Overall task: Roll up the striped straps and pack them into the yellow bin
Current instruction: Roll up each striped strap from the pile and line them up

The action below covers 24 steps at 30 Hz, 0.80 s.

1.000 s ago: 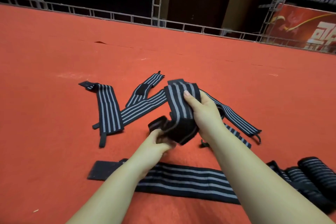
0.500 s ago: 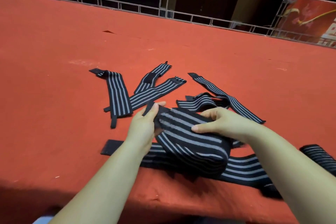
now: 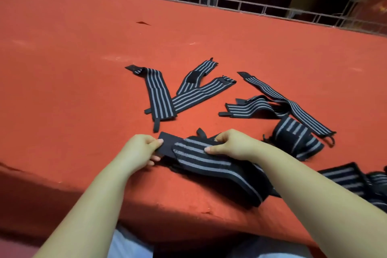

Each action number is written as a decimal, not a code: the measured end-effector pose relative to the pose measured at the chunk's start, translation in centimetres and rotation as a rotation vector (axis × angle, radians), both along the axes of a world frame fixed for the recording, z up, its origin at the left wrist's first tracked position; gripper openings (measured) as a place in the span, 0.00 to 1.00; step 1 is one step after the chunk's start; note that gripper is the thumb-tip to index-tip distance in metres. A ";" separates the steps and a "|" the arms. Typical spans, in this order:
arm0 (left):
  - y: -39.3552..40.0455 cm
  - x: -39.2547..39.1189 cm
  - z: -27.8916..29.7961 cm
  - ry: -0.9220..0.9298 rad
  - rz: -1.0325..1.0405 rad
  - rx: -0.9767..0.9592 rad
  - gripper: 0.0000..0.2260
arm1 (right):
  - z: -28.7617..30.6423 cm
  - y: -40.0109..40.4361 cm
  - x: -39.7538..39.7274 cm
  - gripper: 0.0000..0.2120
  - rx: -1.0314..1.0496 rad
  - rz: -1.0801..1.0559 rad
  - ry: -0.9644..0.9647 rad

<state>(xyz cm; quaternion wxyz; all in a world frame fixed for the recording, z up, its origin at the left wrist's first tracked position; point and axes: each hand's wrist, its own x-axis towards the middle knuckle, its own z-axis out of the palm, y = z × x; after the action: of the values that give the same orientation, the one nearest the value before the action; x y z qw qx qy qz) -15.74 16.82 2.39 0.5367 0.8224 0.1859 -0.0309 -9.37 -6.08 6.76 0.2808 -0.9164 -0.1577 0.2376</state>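
Mid-task: the left hand (image 3: 139, 150) and right hand (image 3: 231, 145) pinch the near strap (image 3: 201, 158) at the red table's (image 3: 83, 48) near edge, one rolled strap (image 3: 296, 137) right, flat straps (image 3: 161, 92) farther back unrolled, yellow bin unseen.

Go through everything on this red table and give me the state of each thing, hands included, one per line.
Left hand: pinches the plain black end of the strap in hand.
Right hand: grips that strap's striped part.
Black grey-striped strap in hand: unrolled, at the table's near edge.
Rolled striped strap: rolled, lying on the table.
Three flat straps on the left: unrolled, overlapping.
Two straps on the right: unrolled, crossed.
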 end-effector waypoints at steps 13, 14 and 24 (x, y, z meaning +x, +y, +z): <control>2.2 1.0 -2.5 0.057 0.172 -0.002 0.12 | -4.2 2.1 2.0 0.22 -0.056 -0.133 0.136; 2.2 1.1 -2.6 0.061 0.179 -0.005 0.12 | -4.3 2.3 2.1 0.22 -0.065 -0.146 0.133; 2.6 1.2 -2.8 0.091 0.222 -0.062 0.11 | -4.4 3.0 2.8 0.26 -0.066 -0.257 0.215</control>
<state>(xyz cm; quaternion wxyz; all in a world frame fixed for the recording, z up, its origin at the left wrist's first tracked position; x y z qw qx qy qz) -14.53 19.44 -0.44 0.5532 0.7774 0.2989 -0.0143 -6.54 -3.07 2.33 0.2938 -0.9072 -0.0006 0.3013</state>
